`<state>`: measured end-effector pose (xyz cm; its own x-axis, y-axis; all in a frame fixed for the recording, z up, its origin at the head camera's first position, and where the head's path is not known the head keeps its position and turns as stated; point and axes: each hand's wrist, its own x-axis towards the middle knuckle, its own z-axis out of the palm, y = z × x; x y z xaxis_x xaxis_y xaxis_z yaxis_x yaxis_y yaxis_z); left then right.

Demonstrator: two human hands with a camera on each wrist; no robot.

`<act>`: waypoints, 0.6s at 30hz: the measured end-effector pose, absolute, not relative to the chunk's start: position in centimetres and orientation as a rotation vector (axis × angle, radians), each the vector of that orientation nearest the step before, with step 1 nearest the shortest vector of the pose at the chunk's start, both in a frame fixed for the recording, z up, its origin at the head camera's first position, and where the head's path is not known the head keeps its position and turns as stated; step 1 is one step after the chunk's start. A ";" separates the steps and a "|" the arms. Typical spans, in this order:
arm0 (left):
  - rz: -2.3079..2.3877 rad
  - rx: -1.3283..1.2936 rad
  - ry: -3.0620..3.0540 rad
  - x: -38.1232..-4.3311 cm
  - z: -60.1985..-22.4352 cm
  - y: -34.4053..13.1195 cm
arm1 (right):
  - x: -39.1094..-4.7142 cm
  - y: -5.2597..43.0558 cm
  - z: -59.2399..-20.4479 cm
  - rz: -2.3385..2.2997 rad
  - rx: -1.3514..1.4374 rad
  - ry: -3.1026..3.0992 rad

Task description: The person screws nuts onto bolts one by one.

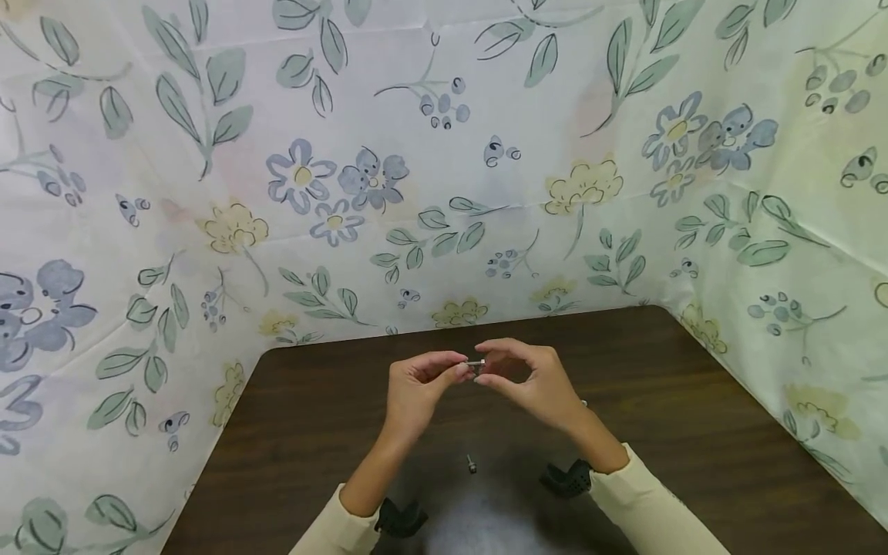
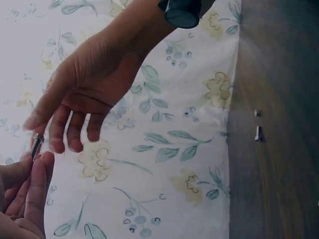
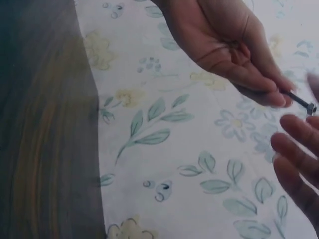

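Observation:
A small metal bolt (image 1: 475, 363) is pinched between the thumb and fingers of my left hand (image 1: 416, 385). Its wider, hexagonal end (image 3: 311, 108) points toward my right hand (image 1: 530, 381); whether that is the bolt's head or a nut is unclear. The right thumb and index finger stand apart around this end, with no plain contact. In the left wrist view, the right hand (image 2: 94, 84) has its other fingers loosely bent, while the left hand (image 2: 25, 194) holds the bolt (image 2: 36, 146) from below. The left hand (image 3: 234, 50) pinches the shank in the right wrist view.
Another small bolt (image 1: 472, 464) lies on the dark wooden table (image 1: 326, 416) nearer me. A bolt (image 2: 258, 133) and a nut-like piece (image 2: 256, 113) lie on the table in the left wrist view. A pale bit (image 1: 584, 402) shows beside my right wrist. Floral cloth (image 1: 444, 169) surrounds the table.

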<state>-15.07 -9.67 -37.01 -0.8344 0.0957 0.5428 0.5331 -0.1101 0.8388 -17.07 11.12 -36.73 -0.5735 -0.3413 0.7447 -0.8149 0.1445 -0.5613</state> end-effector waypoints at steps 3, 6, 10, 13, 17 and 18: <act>-2.021 -0.717 -1.857 -15.2 -37.0 -9.5 | -17.0 11.1 -36.4 1.374 1.166 -1.933; -2.031 -0.740 -1.854 -15.2 -37.1 -9.4 | -17.1 11.2 -36.4 1.364 1.187 -1.895; -2.035 -0.752 -1.858 -15.1 -37.3 -9.4 | -17.0 11.2 -36.4 1.365 1.176 -1.901; -2.036 -0.763 -1.854 -15.1 -37.3 -9.3 | -17.1 11.2 -36.4 1.358 1.140 -1.934; -2.036 -0.766 -1.854 -15.1 -37.3 -9.1 | -17.2 11.0 -36.5 1.356 1.069 -1.966; -2.037 -0.763 -1.856 -15.1 -37.3 -9.1 | -17.2 11.0 -36.6 1.354 1.058 -1.967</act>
<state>-15.11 -9.07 -37.26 -0.8209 0.1414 0.5533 0.5378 -0.1343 0.8323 -17.21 11.02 -36.62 -0.5574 -0.3062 0.7717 -0.8302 0.1937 -0.5228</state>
